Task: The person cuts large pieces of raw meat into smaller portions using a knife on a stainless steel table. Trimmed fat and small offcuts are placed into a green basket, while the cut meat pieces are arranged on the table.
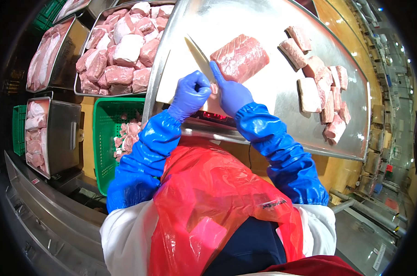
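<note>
My right hand [234,95], in a blue glove, is closed round a knife whose handle it hides. Its index finger stretches along the back of the blade [200,49], which points away and to the left over the white cutting board [176,64]. Just left of it, my left hand [189,94] is curled closed. A small pink scrap of meat [214,89] shows between the two hands, by the left fingers; whether they grip it I cannot make out. Beyond my right hand lies a large block of raw meat [242,57] on the board, close to the knife.
Several cut meat pieces [325,87] lie on the steel table [355,110] at right. At left stand a metal tray [76,80] heaped with meat chunks, a green basket [98,138] with scraps and more metal containers [63,133]. A red-lit display [215,116] sits below the board.
</note>
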`<state>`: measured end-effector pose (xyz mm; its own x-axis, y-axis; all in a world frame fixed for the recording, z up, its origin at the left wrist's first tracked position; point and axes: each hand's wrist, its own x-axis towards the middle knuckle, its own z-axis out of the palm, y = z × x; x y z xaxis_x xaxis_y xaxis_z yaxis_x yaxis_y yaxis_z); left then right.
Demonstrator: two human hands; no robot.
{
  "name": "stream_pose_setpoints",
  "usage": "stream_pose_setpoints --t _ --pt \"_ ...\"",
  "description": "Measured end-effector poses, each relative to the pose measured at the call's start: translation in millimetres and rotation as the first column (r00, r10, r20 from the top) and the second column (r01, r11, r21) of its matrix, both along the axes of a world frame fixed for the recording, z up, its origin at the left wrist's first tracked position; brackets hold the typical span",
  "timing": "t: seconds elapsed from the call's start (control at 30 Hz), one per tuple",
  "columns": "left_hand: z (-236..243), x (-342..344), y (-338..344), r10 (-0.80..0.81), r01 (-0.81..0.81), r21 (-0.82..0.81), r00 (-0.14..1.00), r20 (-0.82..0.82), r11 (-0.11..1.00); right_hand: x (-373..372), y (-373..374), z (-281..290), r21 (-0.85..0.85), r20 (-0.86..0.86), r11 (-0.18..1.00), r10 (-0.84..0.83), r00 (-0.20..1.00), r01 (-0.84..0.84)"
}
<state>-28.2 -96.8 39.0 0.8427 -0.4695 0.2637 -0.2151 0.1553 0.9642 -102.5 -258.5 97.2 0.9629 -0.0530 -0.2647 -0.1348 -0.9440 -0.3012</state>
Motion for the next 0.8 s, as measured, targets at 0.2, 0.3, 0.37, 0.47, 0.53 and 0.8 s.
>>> stream_pose_setpoints --t 0.2,0.3,0.37,0.47,0.53,0.8 --pt "-40 -18 157 0.428 -0.402 0.262 0.902 -0.05 0.877 -132 -75 27 0.015 -0.143 0.999 0.037 0.989 -0.035" --pt "-64 -54 202 0.211 -0.257 0.928 0.956 0.204 0.27 -172 -107 29 0.243 0.128 0.97 0.001 0.992 -0.032" --pt "-19 -43 144 0.241 -0.242 0.713 0.965 0.105 0.658 -180 -104 31 0.366 -0.037 0.894 -0.262 0.964 0.258" --pt "41 -2 7 -0.057 -0.231 0.427 0.825 0.562 0.874 -159 -85 10 0.683 0.167 0.646 -0.593 0.788 0.341" --pt "62 25 -88 -0.277 -0.029 0.392 0.66 0.698 0.92 -141 -64 9 0.866 0.109 0.397 -0.744 0.66 0.305" --pt "31 147 -124 -0.416 -0.081 0.897 0.865 0.281 0.435 -148 -12 8 0.94 -0.216 0.026 -0.726 0.653 0.341"
